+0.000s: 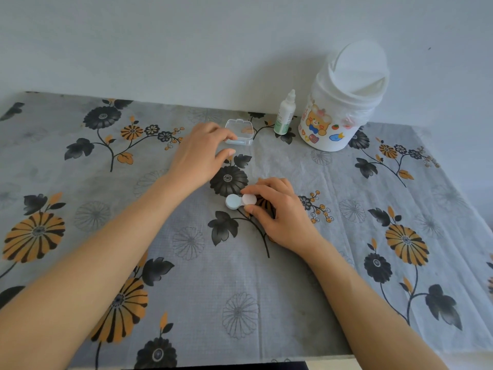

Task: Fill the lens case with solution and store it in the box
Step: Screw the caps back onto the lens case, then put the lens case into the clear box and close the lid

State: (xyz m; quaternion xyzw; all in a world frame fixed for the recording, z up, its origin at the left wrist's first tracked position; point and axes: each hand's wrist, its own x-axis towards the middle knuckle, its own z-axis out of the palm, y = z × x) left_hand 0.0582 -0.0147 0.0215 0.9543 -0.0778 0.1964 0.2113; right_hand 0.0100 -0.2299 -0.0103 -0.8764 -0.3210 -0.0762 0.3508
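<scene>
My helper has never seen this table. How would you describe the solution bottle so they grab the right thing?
Find the big white bin with the bear sticker at the table's far right, by the wall. The bottle stands upright just left of it. It is slim, white with a green label and pointed cap, taller than the clear box farther left.

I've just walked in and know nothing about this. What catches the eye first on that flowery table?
Two bare hands at the middle: the right hand pinches a small lens case with one blue and one pink cap, while the left hand reaches for a clear plastic box with its lid up. Behind them, near the wall, stand a solution bottle and a white sticker-covered bin.
</scene>
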